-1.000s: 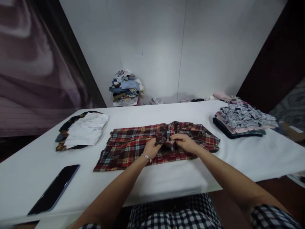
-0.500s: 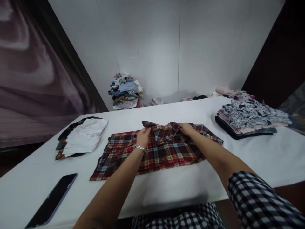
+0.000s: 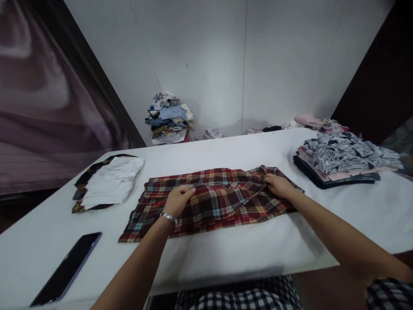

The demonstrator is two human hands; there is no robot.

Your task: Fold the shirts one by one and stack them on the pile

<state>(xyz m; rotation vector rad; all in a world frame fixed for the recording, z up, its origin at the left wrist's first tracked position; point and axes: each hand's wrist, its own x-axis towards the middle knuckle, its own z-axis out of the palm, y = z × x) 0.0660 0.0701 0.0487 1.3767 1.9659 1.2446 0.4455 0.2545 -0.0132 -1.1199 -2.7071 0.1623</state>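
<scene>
A red plaid shirt (image 3: 222, 202) lies folded into a long band across the middle of the white table (image 3: 226, 258). My left hand (image 3: 178, 199), a silver bracelet at its wrist, rests on the shirt left of centre with the fingers curled on the cloth. My right hand (image 3: 278, 185) pinches the fabric near the shirt's right end. The two hands are well apart along the shirt.
A folded white garment on dark plaid cloth (image 3: 108, 183) lies at the left. A dark phone (image 3: 66, 269) sits near the front left edge. A stack of patterned folded clothes (image 3: 342, 159) stands at the right. A clothes heap (image 3: 169, 118) is against the back wall.
Both hands held a bunched sleeve together at the shirt's centre; they have since moved apart, left hand leftwards and right hand rightwards, and the bunched fabric now lies flat.
</scene>
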